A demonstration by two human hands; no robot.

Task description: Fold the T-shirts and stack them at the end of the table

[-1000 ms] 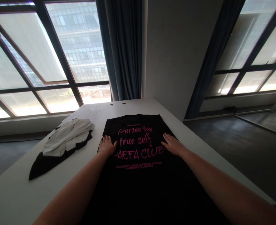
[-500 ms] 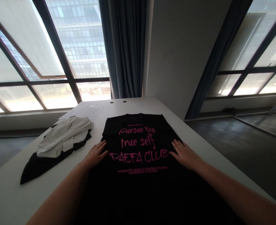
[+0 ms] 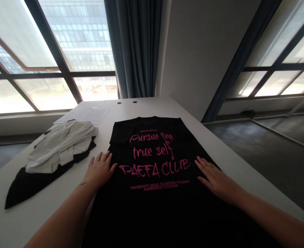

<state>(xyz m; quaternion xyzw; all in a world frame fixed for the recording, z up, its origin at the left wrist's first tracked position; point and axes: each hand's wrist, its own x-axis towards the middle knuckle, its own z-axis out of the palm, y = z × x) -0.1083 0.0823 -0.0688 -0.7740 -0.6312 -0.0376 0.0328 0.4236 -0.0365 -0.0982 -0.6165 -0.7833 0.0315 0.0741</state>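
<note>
A black T-shirt (image 3: 152,210) with pink lettering lies spread out in front of me, its neckline at the far end. My left hand (image 3: 99,169) rests at the shirt's left edge, below the sleeve, with fingers apart. On the right side of the shirt, beside the end of the large lettering, my right hand (image 3: 216,177) lies flat with its fingers stretched out. Neither hand grips the fabric. The shirt's near end runs out of view at the bottom.
The shirt lies on a white table (image 3: 164,107). To its left is a crumpled pile of white and black cloth (image 3: 61,146). Paper sheets (image 3: 90,114) lie farther back, near two round holes in the tabletop. A blue curtain (image 3: 139,51) and windows stand behind.
My right hand has slid outward to the right and slightly nearer. The left hand has shifted a little left. The view has tilted down somewhat.
</note>
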